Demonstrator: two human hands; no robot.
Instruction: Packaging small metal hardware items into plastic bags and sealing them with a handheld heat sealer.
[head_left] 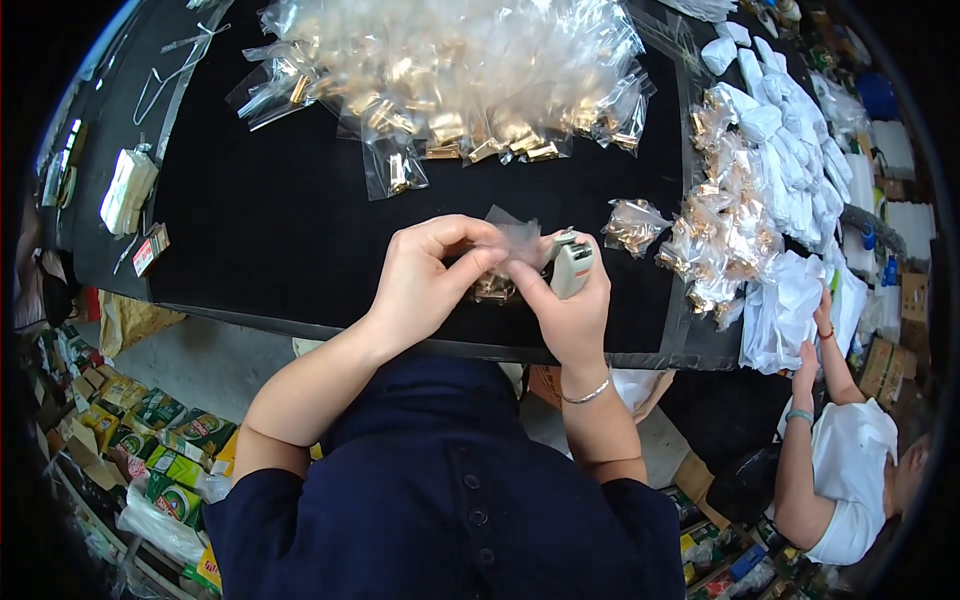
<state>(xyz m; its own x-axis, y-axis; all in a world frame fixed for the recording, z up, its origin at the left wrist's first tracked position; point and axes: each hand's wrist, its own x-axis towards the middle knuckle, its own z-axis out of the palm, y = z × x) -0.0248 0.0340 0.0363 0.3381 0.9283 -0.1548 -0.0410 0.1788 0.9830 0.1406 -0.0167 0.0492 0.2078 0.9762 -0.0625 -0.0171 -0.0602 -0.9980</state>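
Note:
My left hand (pixel 425 275) and my right hand (pixel 565 305) meet over the near edge of a black table (pixel 290 230). Together they pinch a small clear plastic bag (pixel 512 240) with gold-coloured metal parts (pixel 493 290) in its lower end. My right hand also holds a small grey and white hand tool (pixel 572 265) against its palm. A silver bracelet sits on my right wrist.
A big heap of clear bags with gold parts (pixel 450 70) lies at the far side. More filled bags (pixel 715 230) and white bags (pixel 790 150) pile up at right, where another person's hands (pixel 815 340) reach. Boxes and packets crowd the floor at left (pixel 150 440).

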